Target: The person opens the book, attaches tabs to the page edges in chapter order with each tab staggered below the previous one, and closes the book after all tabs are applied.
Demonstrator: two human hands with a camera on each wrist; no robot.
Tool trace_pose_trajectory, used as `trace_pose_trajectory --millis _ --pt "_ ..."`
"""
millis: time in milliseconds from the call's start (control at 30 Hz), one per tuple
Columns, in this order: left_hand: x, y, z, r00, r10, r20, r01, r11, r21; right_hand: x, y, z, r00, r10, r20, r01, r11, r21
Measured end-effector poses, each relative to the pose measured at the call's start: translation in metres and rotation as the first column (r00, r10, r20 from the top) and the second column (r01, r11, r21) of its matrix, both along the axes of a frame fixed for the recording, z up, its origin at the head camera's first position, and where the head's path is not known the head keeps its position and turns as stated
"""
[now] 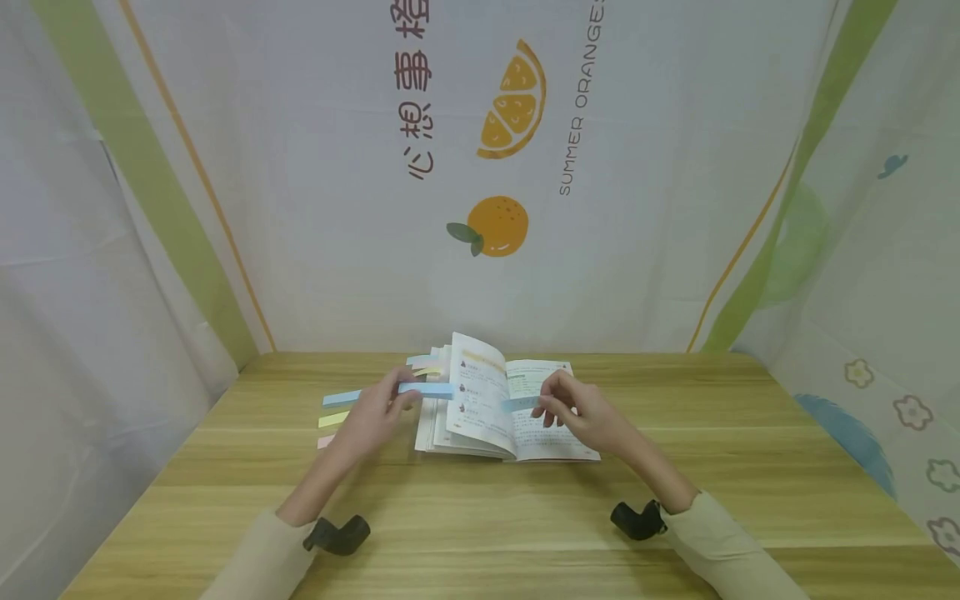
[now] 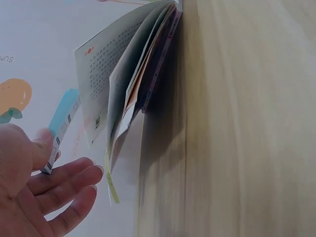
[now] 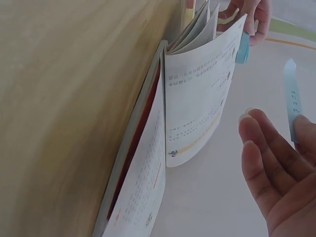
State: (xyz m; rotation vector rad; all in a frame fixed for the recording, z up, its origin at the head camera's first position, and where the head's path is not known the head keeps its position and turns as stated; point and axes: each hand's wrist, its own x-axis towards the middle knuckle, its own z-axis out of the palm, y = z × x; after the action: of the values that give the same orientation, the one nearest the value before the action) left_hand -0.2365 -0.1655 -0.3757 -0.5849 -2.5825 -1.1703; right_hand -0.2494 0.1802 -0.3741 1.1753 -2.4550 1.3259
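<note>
An open book (image 1: 551, 437) lies on the table, one page standing raised near its middle. Between thumb and fingers, my left hand (image 1: 378, 410) pinches a pad of blue sticky notes (image 2: 63, 116) beside the raised page's outer edge. My right hand (image 1: 581, 404) holds a single blue sticky strip (image 3: 292, 94) over the right-hand page; small handwriting shows on it. The other fingers of the right hand are loosely bent. A yellow sticky tab (image 2: 111, 182) sticks out from the book's left pages, and a pale blue tab (image 1: 420, 361) shows near their top.
Left of the book, a blue strip pad (image 1: 341, 399), a yellow one (image 1: 333, 420) and a pink one (image 1: 326, 442) lie on the wooden table (image 1: 465, 525), partly behind the left hand. A white curtain with orange prints (image 1: 498, 227) hangs behind the table's back edge.
</note>
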Motion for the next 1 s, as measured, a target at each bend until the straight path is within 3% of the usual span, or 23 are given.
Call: trace_pose_trajectory --millis 367,700,1000 --pt "0.005 -0.017 -0.005 0.999 0.045 -0.016 -0.045 0.999 -0.011 0.000 0.000 -0.001 1.000 0.003 0.009 -0.003 1.000 -0.002" --pt "0.012 -0.033 -0.012 0.990 0.118 -0.082 -0.120 0.992 -0.025 0.000 -0.001 -0.002 1.000 -0.012 0.028 0.011 1.000 0.014" --pt "0.024 -0.046 -0.015 0.986 0.152 -0.063 -0.154 0.988 -0.017 0.000 -0.003 -0.004 0.999 -0.020 0.050 0.020 1.000 0.018"
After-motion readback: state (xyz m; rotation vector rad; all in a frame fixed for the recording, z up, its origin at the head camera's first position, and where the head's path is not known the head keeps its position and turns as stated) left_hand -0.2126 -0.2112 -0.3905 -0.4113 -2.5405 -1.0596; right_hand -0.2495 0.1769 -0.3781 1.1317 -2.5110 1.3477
